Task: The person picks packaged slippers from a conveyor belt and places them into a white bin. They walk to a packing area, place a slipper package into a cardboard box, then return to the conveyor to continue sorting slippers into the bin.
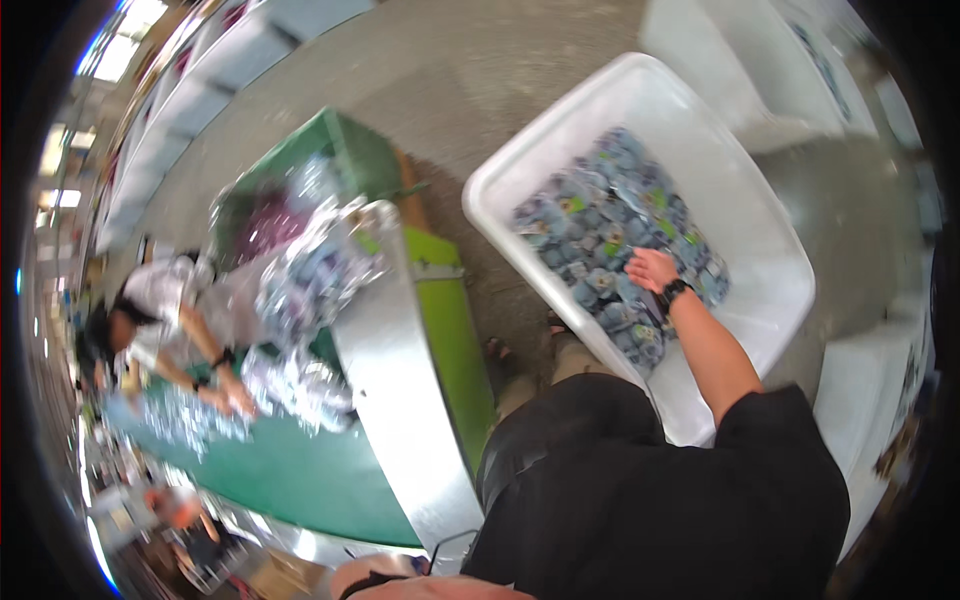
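Note:
My right hand (653,270), with a black watch on its wrist, is over the white plastic tub (745,165). Its fingers look curled in; what they hold, if anything, I cannot make out. Under and around it lie many small clear-wrapped packages (590,235), grey-blue with bits of green, covering the tub's floor. At the lower edge my left hand (352,574) shows only in part beside the metal end of the conveyor, a dark band round the wrist. Its fingers are hidden from this view.
A green conveyor belt (310,480) with a metal edge plate (385,360) runs on my left. Shiny clear-wrapped packs (325,265) pile at its end, near a green bin (365,160). A co-worker (165,310) reaches over the belt. White tubs (870,390) stand on the right.

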Motion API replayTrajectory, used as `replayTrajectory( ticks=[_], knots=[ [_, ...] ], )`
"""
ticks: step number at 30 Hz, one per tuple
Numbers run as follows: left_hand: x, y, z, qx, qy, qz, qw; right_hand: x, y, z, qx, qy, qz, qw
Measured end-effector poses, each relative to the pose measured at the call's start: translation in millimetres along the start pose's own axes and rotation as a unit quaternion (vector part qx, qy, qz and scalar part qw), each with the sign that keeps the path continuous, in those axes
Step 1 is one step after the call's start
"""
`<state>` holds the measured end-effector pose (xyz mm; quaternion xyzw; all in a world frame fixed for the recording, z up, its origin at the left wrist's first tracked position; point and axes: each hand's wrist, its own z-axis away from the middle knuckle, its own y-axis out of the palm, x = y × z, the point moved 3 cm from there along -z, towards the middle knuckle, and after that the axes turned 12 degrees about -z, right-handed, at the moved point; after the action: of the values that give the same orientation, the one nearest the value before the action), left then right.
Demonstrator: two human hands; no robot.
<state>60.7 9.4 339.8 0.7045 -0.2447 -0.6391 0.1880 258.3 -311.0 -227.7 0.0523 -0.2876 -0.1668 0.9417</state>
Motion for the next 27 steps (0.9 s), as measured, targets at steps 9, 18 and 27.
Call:
replayTrajectory(
  ticks=[9,18,27],
  knots=[
    [-74.2,-92.0,125.3,-0.047,0.244,0.033,0.968,-50.6,138.9,72.3,0.107,0.003,0.225,0.968],
    [-95.7,-246.6,269.0,-0.291,0.17,-0.071,0.939,-216.2,434.8,210.4,0.436,-0.004,0.462,0.772],
    [105.1,-589.9,391.1,-0.654,-0.276,-0.455,0.537,-378.0,601.2,291.9,0.534,-0.284,0.575,0.551]
  ],
)
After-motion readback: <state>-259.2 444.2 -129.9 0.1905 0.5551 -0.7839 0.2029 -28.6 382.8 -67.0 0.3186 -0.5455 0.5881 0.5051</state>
